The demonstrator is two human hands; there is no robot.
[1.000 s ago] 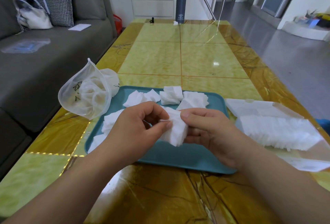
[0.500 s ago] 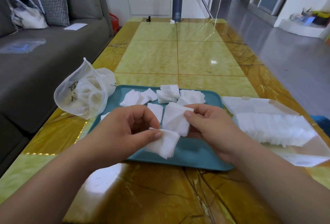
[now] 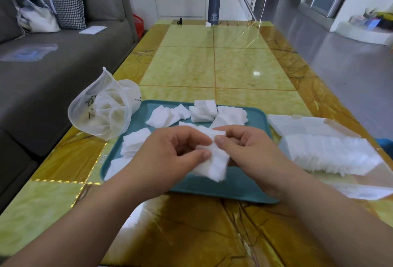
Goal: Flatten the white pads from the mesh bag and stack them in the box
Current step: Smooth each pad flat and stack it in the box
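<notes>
My left grip [image 3: 170, 154] and right grip [image 3: 251, 152] pinch white pads [image 3: 214, 160] above the tray [image 3: 234, 188].
Glossy yellow surface [image 3: 212, 64], flask [image 3: 213, 3] at its far end, grey sofa [image 3: 42, 79] alongside.

tray [image 3: 212, 188] middle hidden by left hand [image 3: 170, 154] and right hand [image 3: 251, 149] | held pad [image 3: 214, 164] partly covered by them | box [image 3: 302, 124] cut off at right edge | mesh bag [image 3: 100, 113] lettering cannot be read | flask [image 3: 214, 1] logo too small

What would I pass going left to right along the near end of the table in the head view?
Translucent white mesh bag → teal plastic tray → clear plastic box holding stacked white pads.
</notes>
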